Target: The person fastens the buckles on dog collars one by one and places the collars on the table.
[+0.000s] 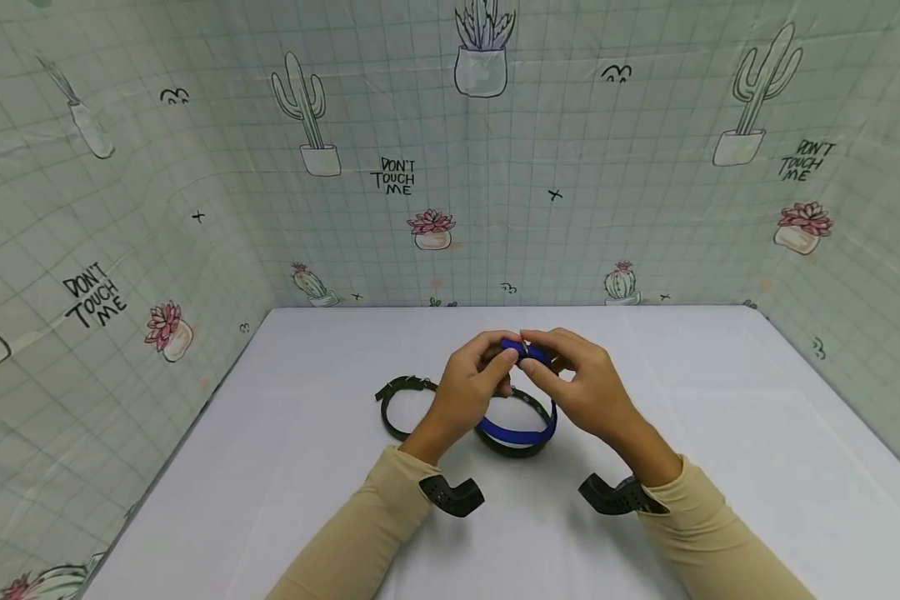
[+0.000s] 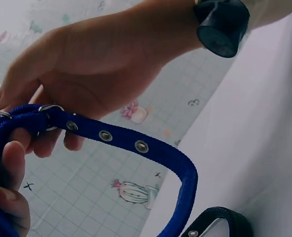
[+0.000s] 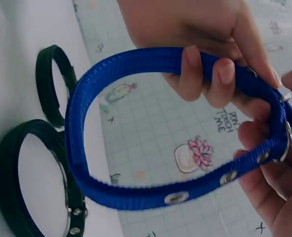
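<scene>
A blue pet collar (image 1: 516, 437) with metal eyelets and rings is held up in a loop between my two hands. My left hand (image 1: 465, 385) pinches the buckle end, thumb against the strap. On the other side my right hand (image 1: 583, 382) pinches the same end, its fingers curled round the band in the right wrist view. The metal ring and the doubled strap lie between both sets of fingertips. Part of the buckle is hidden by fingers. Behind and below the hands, two dark collars (image 1: 387, 417) (image 3: 8, 170) lie in loops on the table.
A white cloth covers the table (image 1: 270, 517). Behind and at the sides hangs a pale grid-patterned curtain (image 1: 555, 133) with cactus drawings. Each wrist carries a black camera mount (image 1: 452, 497).
</scene>
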`<action>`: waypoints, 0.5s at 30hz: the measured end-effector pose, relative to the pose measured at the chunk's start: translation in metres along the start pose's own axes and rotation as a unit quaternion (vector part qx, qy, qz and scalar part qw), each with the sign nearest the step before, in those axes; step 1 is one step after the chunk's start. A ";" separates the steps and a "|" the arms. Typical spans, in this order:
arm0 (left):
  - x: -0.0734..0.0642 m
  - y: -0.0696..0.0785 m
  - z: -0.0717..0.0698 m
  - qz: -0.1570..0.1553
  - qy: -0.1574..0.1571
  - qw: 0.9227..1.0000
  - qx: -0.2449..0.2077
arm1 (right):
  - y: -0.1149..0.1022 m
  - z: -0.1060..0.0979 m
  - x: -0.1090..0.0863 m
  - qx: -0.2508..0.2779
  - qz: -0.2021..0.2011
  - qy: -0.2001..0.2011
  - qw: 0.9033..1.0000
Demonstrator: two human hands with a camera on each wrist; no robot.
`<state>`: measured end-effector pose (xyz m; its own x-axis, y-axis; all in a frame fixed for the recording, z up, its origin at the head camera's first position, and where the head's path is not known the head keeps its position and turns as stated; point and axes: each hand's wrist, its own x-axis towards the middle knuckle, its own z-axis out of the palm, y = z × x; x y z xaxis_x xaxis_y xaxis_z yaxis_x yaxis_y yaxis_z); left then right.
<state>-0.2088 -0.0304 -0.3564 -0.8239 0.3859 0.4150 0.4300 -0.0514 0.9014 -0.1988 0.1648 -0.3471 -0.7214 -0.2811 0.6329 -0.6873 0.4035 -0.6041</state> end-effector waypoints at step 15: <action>0.003 -0.002 0.002 0.011 -0.004 0.999 -0.038 | 0.003 -0.002 0.000 0.122 0.111 -0.002 0.986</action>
<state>-0.2115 -0.0274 -0.3575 -0.8111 0.3921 0.4340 0.4182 -0.1299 0.8990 -0.2002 0.1679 -0.3480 -0.8567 -0.2125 0.4701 -0.5117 0.2344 -0.8266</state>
